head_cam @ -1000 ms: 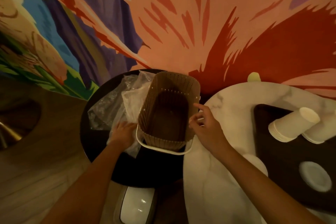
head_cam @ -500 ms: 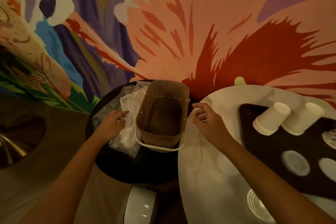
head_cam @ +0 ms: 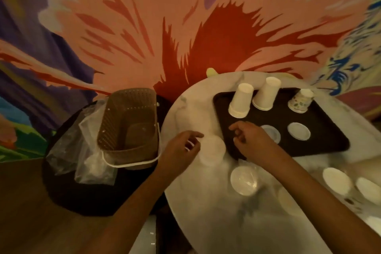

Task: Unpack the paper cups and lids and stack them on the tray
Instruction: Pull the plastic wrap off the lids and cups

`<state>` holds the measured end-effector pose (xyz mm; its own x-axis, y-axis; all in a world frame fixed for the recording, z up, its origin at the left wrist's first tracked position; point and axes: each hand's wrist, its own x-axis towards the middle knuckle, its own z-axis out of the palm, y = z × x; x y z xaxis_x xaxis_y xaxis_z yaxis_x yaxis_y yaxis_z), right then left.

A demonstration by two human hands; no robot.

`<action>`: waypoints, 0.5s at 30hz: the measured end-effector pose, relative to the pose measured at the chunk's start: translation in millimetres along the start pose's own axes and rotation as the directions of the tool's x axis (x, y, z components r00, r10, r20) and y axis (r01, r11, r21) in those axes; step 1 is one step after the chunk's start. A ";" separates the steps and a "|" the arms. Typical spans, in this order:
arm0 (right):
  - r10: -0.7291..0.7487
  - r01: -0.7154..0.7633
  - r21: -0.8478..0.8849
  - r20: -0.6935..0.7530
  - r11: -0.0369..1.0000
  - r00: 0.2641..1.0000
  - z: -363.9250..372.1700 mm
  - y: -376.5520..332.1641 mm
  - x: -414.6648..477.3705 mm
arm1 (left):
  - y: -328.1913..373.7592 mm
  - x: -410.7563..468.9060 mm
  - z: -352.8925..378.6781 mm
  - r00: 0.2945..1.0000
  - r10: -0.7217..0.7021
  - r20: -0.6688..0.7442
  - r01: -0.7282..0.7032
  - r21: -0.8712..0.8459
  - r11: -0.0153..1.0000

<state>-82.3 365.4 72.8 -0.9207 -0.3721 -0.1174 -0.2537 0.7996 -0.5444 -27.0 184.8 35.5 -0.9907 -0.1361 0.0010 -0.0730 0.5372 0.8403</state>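
White paper cups (head_cam: 240, 102) stand upside down, stacked, at the dark tray's (head_cam: 321, 140) far edge, flat lids (head_cam: 299, 131) nearer me. My right grip (head_cam: 252, 140) hangs loosely curled over the tray's near corner, empty; my left grip (head_cam: 181, 148) curls against a pale lid (head_cam: 213, 150) on the worktop (head_cam: 206, 212), pinching or only touching, can't tell.

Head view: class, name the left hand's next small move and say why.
Probably grip the whitish round stack beside the left hand and carry it to the tray: it sits on the marble table, off the tray, where cup stacks and two lids already stand.
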 end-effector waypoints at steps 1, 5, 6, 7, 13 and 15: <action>0.051 -0.051 -0.008 0.033 0.999 0.998 0.1 9.5 -5.3 | 2.7 0.0 14.5 0.999 0.005 0.052 -0.005 0.000 1.000; 0.199 -0.198 -0.020 0.115 0.980 0.973 9.9 42.7 -21.6 | 6.9 -4.7 59.5 0.981 0.015 0.196 -0.017 0.006 1.000; 0.224 -0.223 -0.029 0.126 0.975 0.966 13.3 48.3 -24.6 | 7.5 -6.5 67.9 0.974 0.007 0.225 -0.009 0.007 1.000; 0.244 -0.238 -0.057 0.140 0.970 0.960 16.7 52.8 -27.3 | 7.0 -8.1 75.9 0.965 -0.015 0.263 0.010 0.018 1.000; 0.384 -0.384 -0.052 0.257 0.922 0.887 42.0 75.1 -27.8 | 14.0 -18.8 116.6 0.887 -0.078 0.455 0.011 0.148 0.989; 0.422 -0.461 0.115 0.256 0.880 0.870 46.2 82.3 -24.4 | 14.1 -21.8 126.1 0.869 -0.129 0.478 0.078 0.125 0.989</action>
<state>-67.0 418.5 -7.6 -0.8320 -0.1071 -0.5443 0.2348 0.8210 -0.5204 -20.9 300.4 -21.0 -0.9064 0.2098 -0.3666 -0.1642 0.6248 0.7633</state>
